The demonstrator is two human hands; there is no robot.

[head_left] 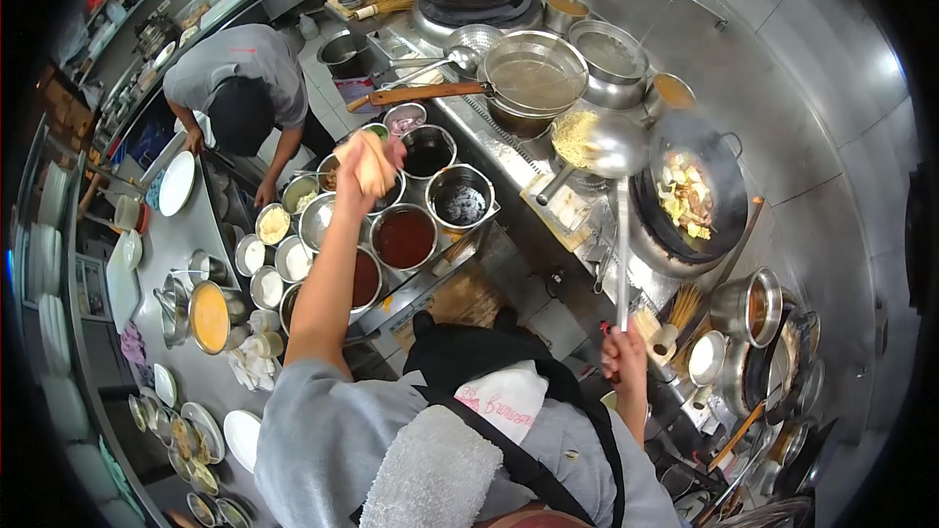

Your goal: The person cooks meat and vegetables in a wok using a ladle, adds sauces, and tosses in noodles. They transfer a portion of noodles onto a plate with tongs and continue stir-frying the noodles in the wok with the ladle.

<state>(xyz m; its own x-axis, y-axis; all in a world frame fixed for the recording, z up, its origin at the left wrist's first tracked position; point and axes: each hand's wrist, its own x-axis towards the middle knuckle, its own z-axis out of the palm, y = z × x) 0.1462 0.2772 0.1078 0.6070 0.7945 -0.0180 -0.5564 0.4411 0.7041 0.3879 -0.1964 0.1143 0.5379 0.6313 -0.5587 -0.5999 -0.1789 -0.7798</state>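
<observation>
My right hand (624, 357) is closed round the long handle of a metal wok ladle (618, 145). The ladle's broad bowl is beside the wok (719, 220), near a heap of pale noodles (575, 135). In the wok lie pieces of meat and yellow-green vegetable (685, 198). My left arm reaches out over the cluster of ingredient pots, with my left hand (368, 164) blurred above them. Its fingers are smeared, and whether it holds anything is unclear. Near it are a pot of dark liquid (428, 151) and a pot of red sauce (403, 238).
A co-worker in grey (235, 68) bends over the counter at left, close to a white plate (177, 184). A wooden-handled strainer (536, 73) rests over a pot on the stove. Bamboo brushes (685, 305) and a white bowl (707, 358) are near my right hand.
</observation>
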